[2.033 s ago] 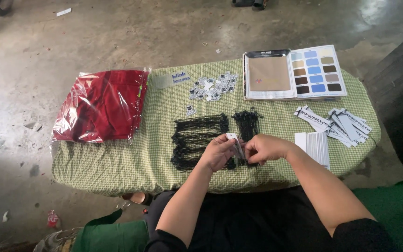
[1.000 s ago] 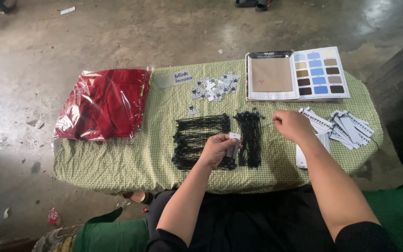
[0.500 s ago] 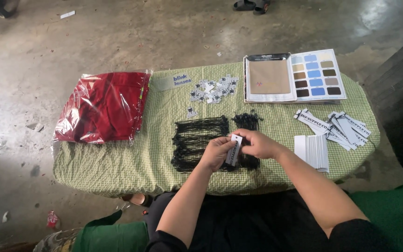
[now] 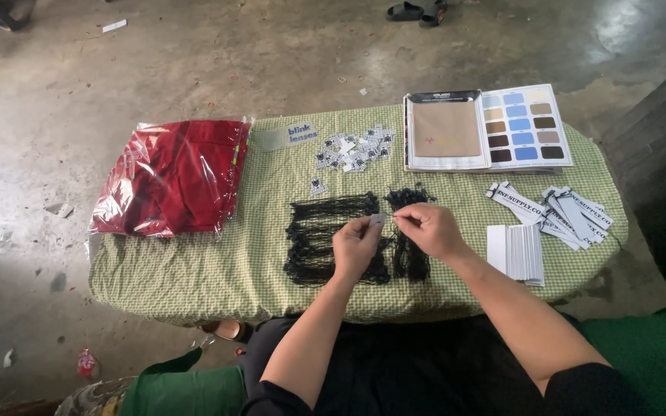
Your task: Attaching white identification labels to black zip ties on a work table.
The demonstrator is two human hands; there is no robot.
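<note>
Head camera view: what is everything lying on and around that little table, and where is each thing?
Table: one, green checked cloth, centre.
Red garment in clear plastic bag: one, table's left end.
Small tags: a pile, white and black, top middle.
Colour swatch book: one, open, blue and brown chips, top right.
Black strings: two bundles, middle, under the hands.
Long paper labels: a loose heap, white, right edge.
White card stack: one, near right.
Sandals: a dark pair, floor, top.
Left hand: fingers pinch a small white tag.
Right hand: meets it, over the strings.
</note>
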